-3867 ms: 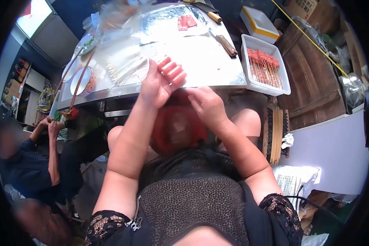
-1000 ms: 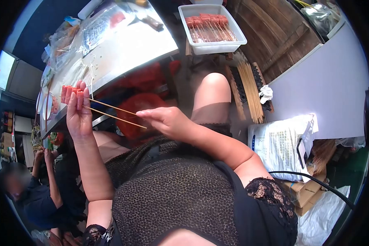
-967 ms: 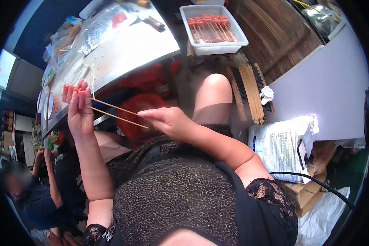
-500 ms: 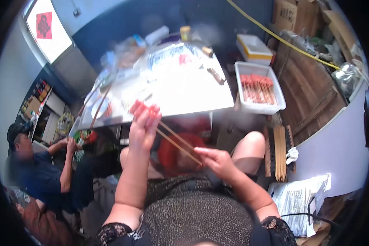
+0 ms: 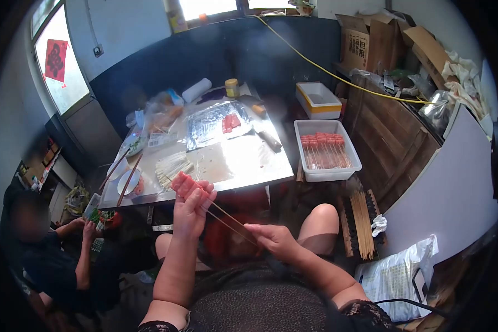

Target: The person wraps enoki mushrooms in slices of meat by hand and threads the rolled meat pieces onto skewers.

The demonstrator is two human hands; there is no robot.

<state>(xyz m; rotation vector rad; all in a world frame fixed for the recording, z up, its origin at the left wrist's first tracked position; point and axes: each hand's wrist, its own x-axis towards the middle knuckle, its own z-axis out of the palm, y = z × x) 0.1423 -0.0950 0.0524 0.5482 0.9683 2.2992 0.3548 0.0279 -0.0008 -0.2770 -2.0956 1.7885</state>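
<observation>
My left hand (image 5: 191, 213) is closed around several red meat rolls (image 5: 186, 186) at the front edge of the metal table. Two thin wooden skewers (image 5: 228, 215) run from the rolls down and right toward my right hand (image 5: 274, 239), whose thumb and fingers pinch the end of the upper one. The lower skewer ends near its fingers. Just behind the rolls lies a bundle of pale strips (image 5: 172, 167) on the table. Flat red meat pieces (image 5: 231, 123) rest on a silvery sheet (image 5: 200, 130) farther back.
A white tub (image 5: 330, 176) of meat skewers stands right of the table (image 5: 249, 174). Knives (image 5: 269, 141) lie near the table's right side. Bare skewers (image 5: 363, 227) sit in a rack at right. A co-worker (image 5: 55, 260) sits at left, hands on green vegetables. Chopsticks cross bowls (image 5: 128, 181).
The view has swung up and left, showing more table and wall. My left hand still holds the rolls, and my right hand remains at the skewers, where it was not 3.9 s ago.
</observation>
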